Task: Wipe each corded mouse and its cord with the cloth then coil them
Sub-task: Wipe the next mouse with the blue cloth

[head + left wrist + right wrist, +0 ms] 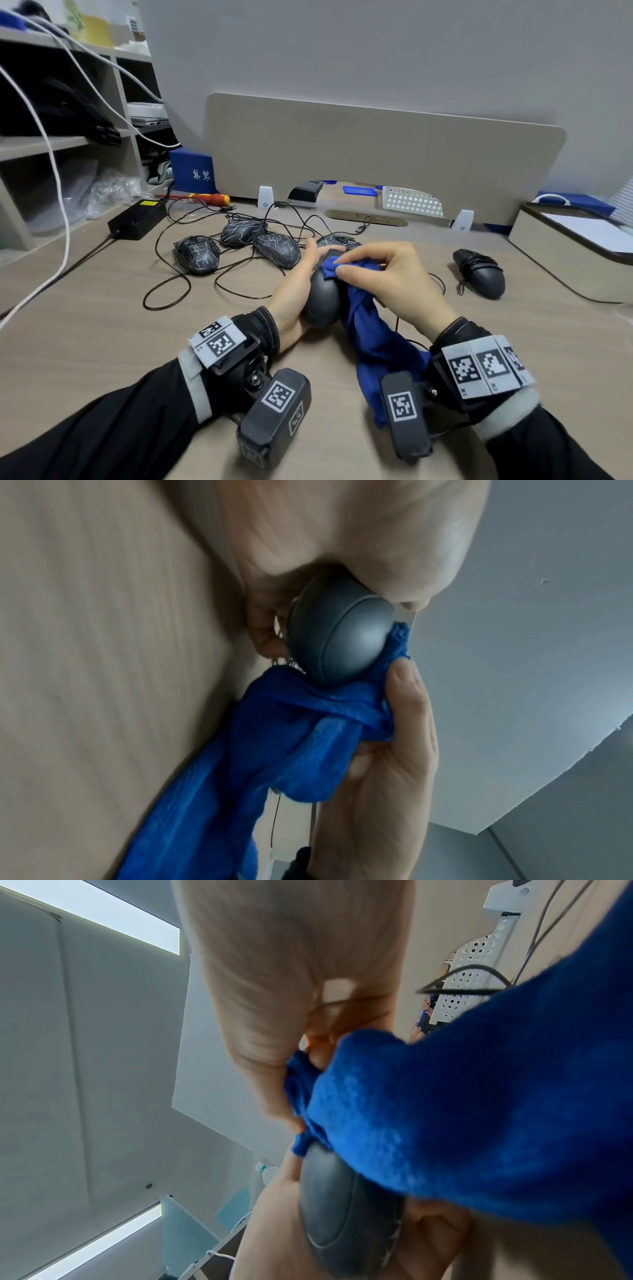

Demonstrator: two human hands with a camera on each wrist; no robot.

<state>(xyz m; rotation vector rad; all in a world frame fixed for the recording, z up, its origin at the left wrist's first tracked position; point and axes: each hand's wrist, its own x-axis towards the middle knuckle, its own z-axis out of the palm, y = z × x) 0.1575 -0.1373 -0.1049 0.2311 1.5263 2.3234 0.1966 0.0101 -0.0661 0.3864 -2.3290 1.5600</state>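
1. The left hand [294,291] grips a dark grey mouse [323,301] just above the desk [102,325], near the front edge at the middle. The palm cups its left side, the fingers curl under it, and the thumb lies along its top.
2. The right hand [387,277] pinches a blue cloth [376,342] between thumb and curled fingers and presses a bunched fold of it against the front top of the held mouse.
3. The rest of the cloth hangs from that hand and trails back over the desk toward the right wrist.
4. In the left wrist view the mouse [339,639] shows its rounded rear end, with the cloth [291,737] touching its lower right side.
5. In the right wrist view the cloth [462,1110] fills most of the frame. The mouse [346,1218] sits below it, and its cord is probably hidden behind the cloth.
6. Three scribble-marked mice [197,255] [239,231] [277,249] lie behind and to the left, among loose black cords [164,294].
7. A fourth marked mouse [337,240] is partly hidden just behind the hands.
8. Well apart on the right lies a plain dark mouse [479,274] with its cord wound around it.
9. A black power brick [137,219] and a red and yellow screwdriver [209,198] rest at the back left.
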